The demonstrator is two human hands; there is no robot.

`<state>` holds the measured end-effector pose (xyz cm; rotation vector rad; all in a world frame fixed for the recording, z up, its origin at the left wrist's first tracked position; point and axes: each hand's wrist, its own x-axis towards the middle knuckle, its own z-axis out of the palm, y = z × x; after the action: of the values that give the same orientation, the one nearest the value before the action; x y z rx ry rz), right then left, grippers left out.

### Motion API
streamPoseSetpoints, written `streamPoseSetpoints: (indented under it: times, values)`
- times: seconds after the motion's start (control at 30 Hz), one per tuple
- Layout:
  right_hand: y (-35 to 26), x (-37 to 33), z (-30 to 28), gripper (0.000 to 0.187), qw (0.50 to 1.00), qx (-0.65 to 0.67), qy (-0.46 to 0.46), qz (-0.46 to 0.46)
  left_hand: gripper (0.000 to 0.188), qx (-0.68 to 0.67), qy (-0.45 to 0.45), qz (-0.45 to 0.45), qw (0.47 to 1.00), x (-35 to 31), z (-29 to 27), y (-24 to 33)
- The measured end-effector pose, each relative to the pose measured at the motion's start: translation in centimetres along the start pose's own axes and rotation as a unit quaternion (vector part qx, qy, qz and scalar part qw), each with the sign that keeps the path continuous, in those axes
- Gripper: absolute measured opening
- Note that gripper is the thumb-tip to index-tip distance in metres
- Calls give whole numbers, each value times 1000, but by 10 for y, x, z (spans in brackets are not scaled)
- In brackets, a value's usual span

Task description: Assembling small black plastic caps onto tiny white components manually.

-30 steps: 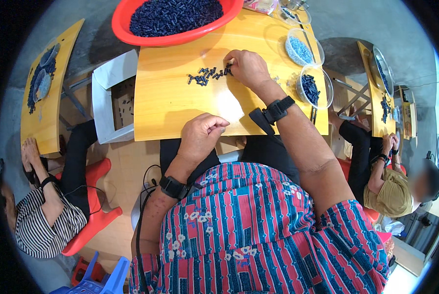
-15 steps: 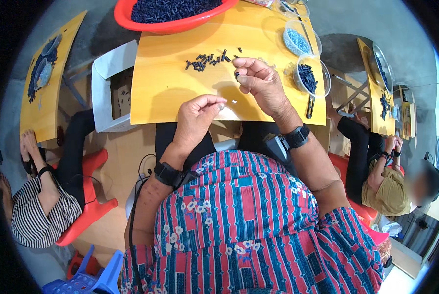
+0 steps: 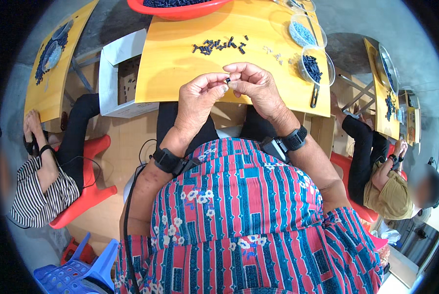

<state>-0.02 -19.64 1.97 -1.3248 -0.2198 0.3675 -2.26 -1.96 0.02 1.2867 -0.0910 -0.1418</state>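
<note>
My right hand (image 3: 259, 90) pinches a small black plastic piece (image 3: 228, 80) between thumb and forefinger, above the near edge of the yellow table (image 3: 175, 73). Close against it, the thumb and forefinger of my left hand (image 3: 196, 100) are pressed together at the piece's left side. Whatever the left fingertips hold is too small to make out. Beyond my hands lies a loose heap of small black plastic pieces (image 3: 214, 46). A few tiny clear pieces (image 3: 278, 57) are scattered to its right.
A red basin (image 3: 180, 13) full of dark pieces stands at the far edge. At the right are a clear tub (image 3: 333, 73) of dark pieces, another with light-blue bits (image 3: 303, 34), and a black-handled tool (image 3: 314, 97). An open white carton (image 3: 109, 73) stands left. Two people sit at side tables.
My hands have come together: the left rose rightward, and the right came down with the black piece. A small white bit seen on the table no longer shows. The view has shifted slightly.
</note>
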Motion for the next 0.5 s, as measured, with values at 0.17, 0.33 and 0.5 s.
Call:
streamPoseSetpoints:
  times: [0.17,0.33,0.5]
  values:
    - [0,0,-1,29,1000,-24,11,-5,24,-2,-11,7,1000,-1,0,1]
    - [0,0,-2,31,1000,-19,14,-7,22,12,-12,-9,1000,0,0,3]
    - [0,-1,-4,26,999,-35,22,4,19,17,-15,-19,1000,0,-4,0]
